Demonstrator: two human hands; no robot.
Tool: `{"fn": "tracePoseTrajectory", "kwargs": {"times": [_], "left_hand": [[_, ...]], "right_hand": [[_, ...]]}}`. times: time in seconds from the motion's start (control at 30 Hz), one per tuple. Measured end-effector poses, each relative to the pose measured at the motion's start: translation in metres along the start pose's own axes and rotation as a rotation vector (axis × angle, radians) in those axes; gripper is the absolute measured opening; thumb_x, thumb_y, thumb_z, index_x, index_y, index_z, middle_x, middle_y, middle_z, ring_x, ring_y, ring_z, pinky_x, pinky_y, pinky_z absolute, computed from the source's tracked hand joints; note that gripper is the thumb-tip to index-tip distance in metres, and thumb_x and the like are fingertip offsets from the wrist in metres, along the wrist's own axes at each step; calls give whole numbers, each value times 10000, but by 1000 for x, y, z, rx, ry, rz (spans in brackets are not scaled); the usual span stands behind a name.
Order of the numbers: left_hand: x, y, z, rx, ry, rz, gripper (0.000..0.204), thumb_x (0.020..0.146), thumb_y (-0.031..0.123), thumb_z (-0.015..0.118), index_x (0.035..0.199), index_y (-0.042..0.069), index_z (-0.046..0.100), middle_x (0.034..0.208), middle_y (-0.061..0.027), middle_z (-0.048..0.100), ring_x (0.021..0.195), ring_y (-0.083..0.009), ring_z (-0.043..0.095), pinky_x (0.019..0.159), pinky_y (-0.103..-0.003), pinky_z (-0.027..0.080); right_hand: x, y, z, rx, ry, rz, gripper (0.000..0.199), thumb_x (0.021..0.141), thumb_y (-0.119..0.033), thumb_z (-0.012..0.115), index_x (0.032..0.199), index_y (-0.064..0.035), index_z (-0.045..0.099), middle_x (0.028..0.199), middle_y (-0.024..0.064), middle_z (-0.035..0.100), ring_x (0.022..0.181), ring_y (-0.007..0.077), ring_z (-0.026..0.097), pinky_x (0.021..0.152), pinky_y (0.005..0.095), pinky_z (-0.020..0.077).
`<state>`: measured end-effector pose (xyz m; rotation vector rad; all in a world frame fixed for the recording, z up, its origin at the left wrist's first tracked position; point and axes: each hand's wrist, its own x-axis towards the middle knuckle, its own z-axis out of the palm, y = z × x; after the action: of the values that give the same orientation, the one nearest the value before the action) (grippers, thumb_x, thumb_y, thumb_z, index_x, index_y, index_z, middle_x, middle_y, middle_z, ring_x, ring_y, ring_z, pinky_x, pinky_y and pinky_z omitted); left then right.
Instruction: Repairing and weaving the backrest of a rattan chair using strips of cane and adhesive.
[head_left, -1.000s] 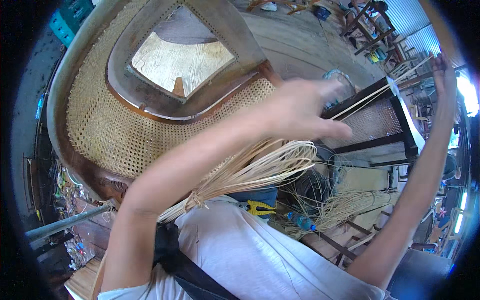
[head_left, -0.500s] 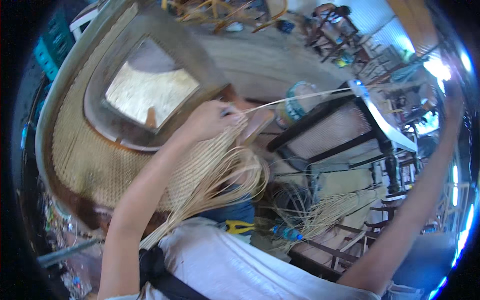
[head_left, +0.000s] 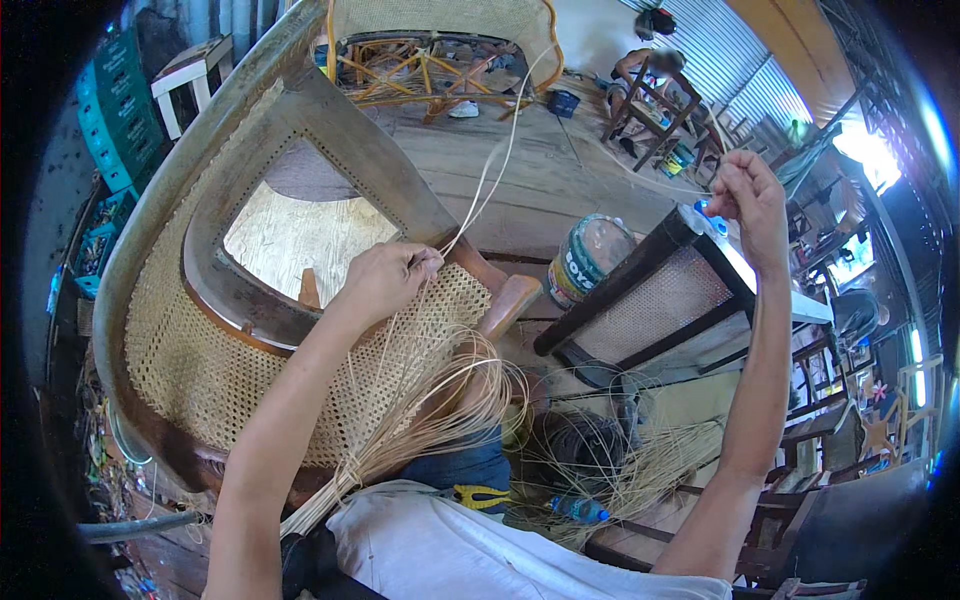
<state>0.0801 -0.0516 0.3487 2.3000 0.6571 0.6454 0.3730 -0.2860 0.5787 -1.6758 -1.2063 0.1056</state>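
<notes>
My left hand [head_left: 392, 278] pinches a thin pale cane strand [head_left: 470, 215] at the edge of the woven cane panel [head_left: 400, 365] on a curved wooden chair frame [head_left: 365, 160]. From there the strand rises in a slack loop. Off to the right, my right hand [head_left: 748, 205] is raised, thumb and fingers pinched on a cane strand beside it. Beside the panel, the frame has a four-sided opening ringed with small holes. A tied bundle of loose cane strands [head_left: 385, 440] lies over my lap and the panel.
A yellow-handled tool [head_left: 482, 497] rests by my lap. Right of the frame stand a paint bucket [head_left: 590, 255] and a dark chair with a cane panel [head_left: 650, 305]. More cane [head_left: 660, 450] and a plastic bottle [head_left: 578, 510] lie below. Another person [head_left: 640, 75] sits at the back.
My right hand has come back inward from far right. The strand, stretched straight before, now hangs in loose loops. My left hand has shifted slightly left and down along the panel's edge.
</notes>
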Motion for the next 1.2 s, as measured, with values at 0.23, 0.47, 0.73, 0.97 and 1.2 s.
{"fn": "tracePoseTrajectory", "kwargs": {"times": [0.23, 0.47, 0.73, 0.97, 1.2], "left_hand": [[4, 14, -3, 66, 26, 15, 209, 920, 317, 583, 944, 131, 676, 793, -70, 701, 724, -287, 653, 652, -394, 501], [2, 25, -8, 264, 59, 96, 198, 896, 307, 608, 947, 138, 698, 755, -110, 664, 724, -299, 639, 648, -401, 487], [12, 38, -15, -132, -114, -43, 250, 890, 333, 622, 946, 106, 711, 835, -92, 692, 782, -267, 651, 730, -356, 495], [-7, 63, -6, -444, -231, 159, 213, 932, 199, 613, 996, 8, 680, 821, -60, 688, 762, -84, 597, 693, -256, 467], [-29, 48, 4, -581, -377, 59, 227, 918, 248, 607, 905, 40, 696, 739, -25, 676, 730, -100, 602, 720, -275, 471]], "right_hand": [[0, 3, 20, 90, 96, -8, 153, 922, -194, 628, 968, -57, 578, 729, 20, 622, 537, 75, 604, 494, 206, 500], [-4, 6, 34, 151, 138, 15, 166, 911, -208, 650, 970, -69, 582, 709, 41, 635, 525, 91, 620, 465, 209, 492], [-12, -5, 60, 135, -18, 112, 188, 932, -252, 620, 933, -65, 597, 682, 18, 612, 488, 76, 584, 434, 190, 442], [-71, 19, 170, 328, -564, 443, 250, 952, -282, 581, 900, -47, 645, 611, -42, 508, 435, 22, 419, 389, 175, 319], [28, 23, 79, 227, 167, 34, 150, 947, -175, 544, 936, -47, 621, 732, -17, 541, 550, 26, 460, 454, 180, 362]]}}
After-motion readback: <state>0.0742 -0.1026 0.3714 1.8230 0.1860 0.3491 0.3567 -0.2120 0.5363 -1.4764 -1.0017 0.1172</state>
